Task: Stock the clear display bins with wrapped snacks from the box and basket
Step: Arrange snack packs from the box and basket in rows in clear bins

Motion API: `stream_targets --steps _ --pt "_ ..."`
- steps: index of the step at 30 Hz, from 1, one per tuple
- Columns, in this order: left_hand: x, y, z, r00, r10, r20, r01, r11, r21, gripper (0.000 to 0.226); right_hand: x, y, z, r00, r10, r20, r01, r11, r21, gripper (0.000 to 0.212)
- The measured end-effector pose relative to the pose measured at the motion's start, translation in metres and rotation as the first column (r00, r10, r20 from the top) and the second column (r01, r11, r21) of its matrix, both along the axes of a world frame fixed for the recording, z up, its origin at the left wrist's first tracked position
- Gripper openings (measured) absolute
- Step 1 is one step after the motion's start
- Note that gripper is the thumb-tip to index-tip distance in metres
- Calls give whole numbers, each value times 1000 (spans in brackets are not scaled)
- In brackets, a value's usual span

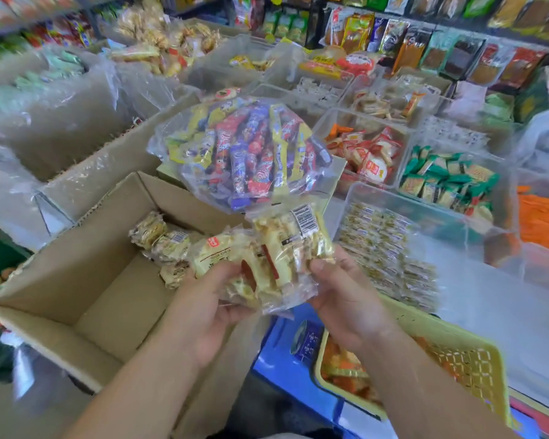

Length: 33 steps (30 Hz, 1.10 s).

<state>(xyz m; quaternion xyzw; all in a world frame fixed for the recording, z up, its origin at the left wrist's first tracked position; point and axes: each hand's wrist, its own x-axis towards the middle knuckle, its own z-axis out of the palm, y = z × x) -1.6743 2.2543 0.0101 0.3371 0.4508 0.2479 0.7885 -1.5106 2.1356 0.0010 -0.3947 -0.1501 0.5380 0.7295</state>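
Above the box [86, 299], both hands [203, 299] grip snacks [267, 258] (clear-wrapped).

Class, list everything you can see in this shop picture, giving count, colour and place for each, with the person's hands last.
cardboard box: one, brown, lower left
boxed snacks: few, pale yellow, box's far corner
clear bag: one, blue-red-yellow sticks inside, centre
nearest clear bin: one, transparent, right of box
basket: one, yellow, lower right
wrapped snacks: several, pale yellow, between both hands
left hand: one, grips wrapped snacks
right hand: one, pinches wrapped snacks
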Motion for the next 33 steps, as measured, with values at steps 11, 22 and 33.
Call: stream_targets --steps 11,22,33 --pt "86 -109 0 1000 -14 3 15 996 -82 70 83 -98 -4 994 66 92 -50 985 -164 50" --pt "149 -115 -24 981 93 -168 -111 988 -104 96 139 -137 -20 880 -413 235 427 904 -9 36" --pt "208 -114 -43 990 -12 -142 0 997 -83 88 182 -162 -61 -239 -219 946 270 921 282 24"
